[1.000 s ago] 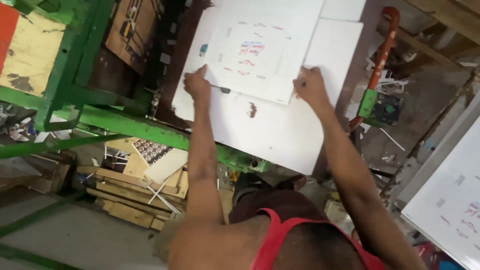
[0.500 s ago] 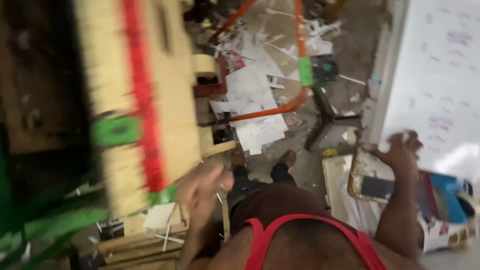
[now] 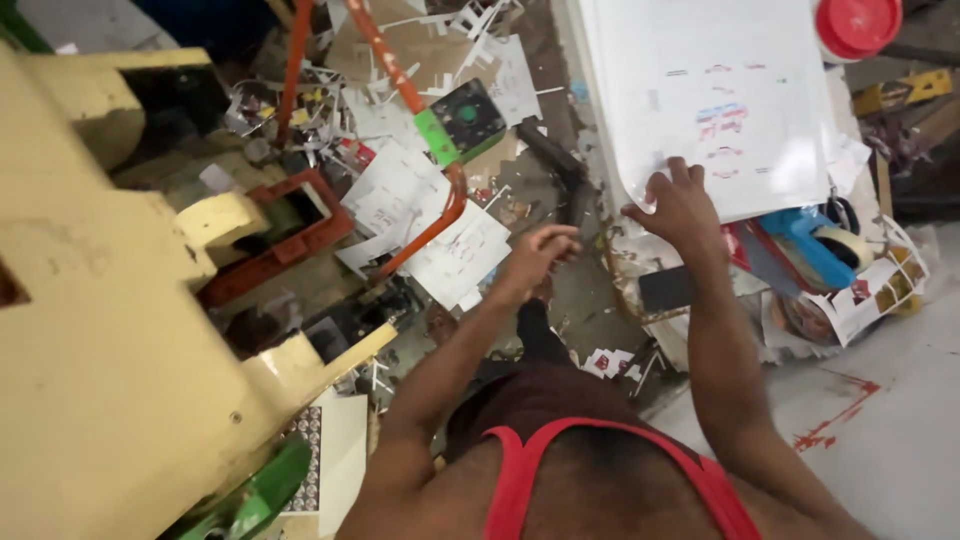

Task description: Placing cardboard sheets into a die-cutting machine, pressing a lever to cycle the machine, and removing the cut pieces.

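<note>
Nearest the camera: bare chest and a red strap (image 3: 520, 470), both forearms reaching away over a littered floor. Left hand (image 3: 535, 258) hangs in the air above the floor scraps, fingers loosely curled and part open, holding nothing, not touching anything. Right hand (image 3: 678, 205) lies flat, fingers spread, pressed on the near edge of a white printed sheet (image 3: 710, 100); it rests on the sheet and does not pinch it. The sheet sits on top of a stack on a low stand to the right, its near corner rounded, small coloured print marks across its middle. Just below the right wrist, a dark phone-like slab (image 3: 668, 288). To the right of that, a blue tape dispenser (image 3: 815, 245) with a tape roll, and printed cards (image 3: 870, 290) fanned beside it. On the left, close in, a big yellow machine body (image 3: 110, 330) with a green part (image 3: 255, 495) at its foot. Farther out, between machine and stack, an orange lever (image 3: 400, 75) with a green grip band curves over loose printed papers (image 3: 440, 240) and offcuts. Beside the lever, a dark box (image 3: 468, 115) with a green button. Far right corner, a red lid (image 3: 858, 25) just beyond the sheet.
</note>
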